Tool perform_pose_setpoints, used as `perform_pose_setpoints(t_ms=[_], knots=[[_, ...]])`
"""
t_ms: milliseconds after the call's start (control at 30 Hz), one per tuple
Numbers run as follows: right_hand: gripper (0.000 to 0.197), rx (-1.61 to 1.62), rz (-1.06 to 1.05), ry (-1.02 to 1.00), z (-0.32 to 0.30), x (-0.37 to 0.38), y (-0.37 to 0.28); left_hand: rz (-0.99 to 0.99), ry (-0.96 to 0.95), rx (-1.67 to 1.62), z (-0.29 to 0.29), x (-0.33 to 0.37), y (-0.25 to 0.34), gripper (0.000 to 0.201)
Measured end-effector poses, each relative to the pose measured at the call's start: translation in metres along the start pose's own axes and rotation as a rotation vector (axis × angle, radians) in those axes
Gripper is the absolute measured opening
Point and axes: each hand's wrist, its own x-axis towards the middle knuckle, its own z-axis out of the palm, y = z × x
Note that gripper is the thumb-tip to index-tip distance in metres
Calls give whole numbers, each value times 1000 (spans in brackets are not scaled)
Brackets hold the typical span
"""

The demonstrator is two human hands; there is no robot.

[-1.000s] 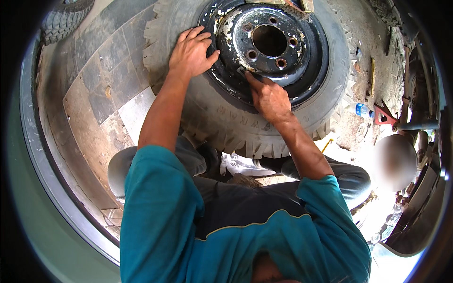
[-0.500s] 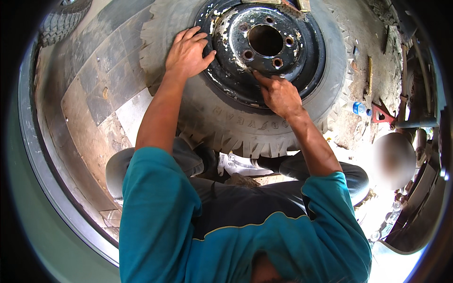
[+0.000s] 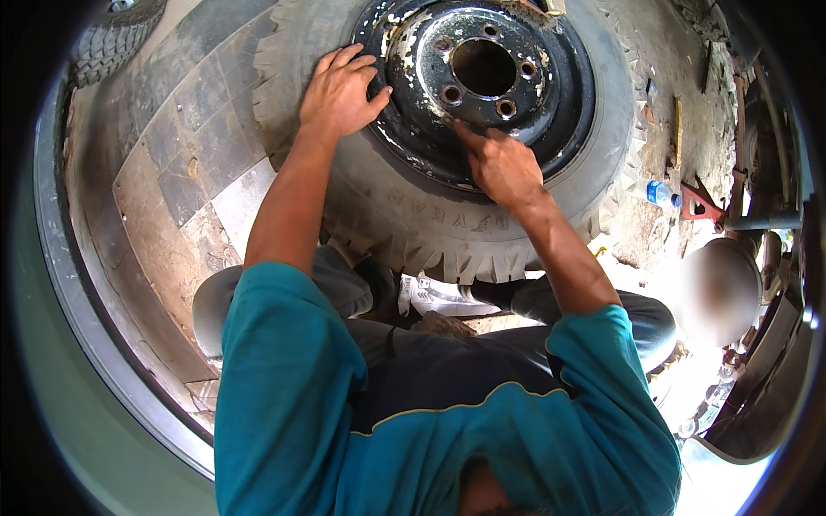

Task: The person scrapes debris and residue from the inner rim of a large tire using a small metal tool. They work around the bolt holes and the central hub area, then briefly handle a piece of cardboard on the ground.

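Note:
A large grey tyre (image 3: 379, 185) with a chunky tread lies flat before me, around a black steel wheel rim (image 3: 404, 103) with chipped paint. The rim has a round centre hole (image 3: 483, 68) and several bolt holes. My left hand (image 3: 341, 96) rests on the tyre's sidewall and the rim's left edge, open with its fingers spread. On the near side of the rim's raised centre is my right hand (image 3: 506, 165). Its index finger stretches out to touch the chipped paint, while the other fingers curl. I see nothing held in either hand.
Beyond the tyre on the right lie a water bottle (image 3: 661, 193) and a red metal stand (image 3: 701, 205). Another tyre (image 3: 120, 39) stands at the far left. A stone (image 3: 443, 325) sits between my legs. Worn tiles (image 3: 181, 168) cover the floor at left.
My right index finger has slid slightly left and away from me along the rim's raised centre. My left hand stays at the rim's left edge.

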Motion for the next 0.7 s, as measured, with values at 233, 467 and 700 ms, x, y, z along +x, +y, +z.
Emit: perform_pose_setpoints(t_ms=[233, 467, 700], knots=[[53, -69, 33, -28, 4, -4, -3, -12, -37, 15, -1, 0, 4, 48], [56, -107, 72, -92, 4, -1, -15, -23, -44, 18, -1, 0, 1, 49], [55, -97, 100, -67, 5, 0, -20, -1, -3, 33, 3, 1, 1, 50]])
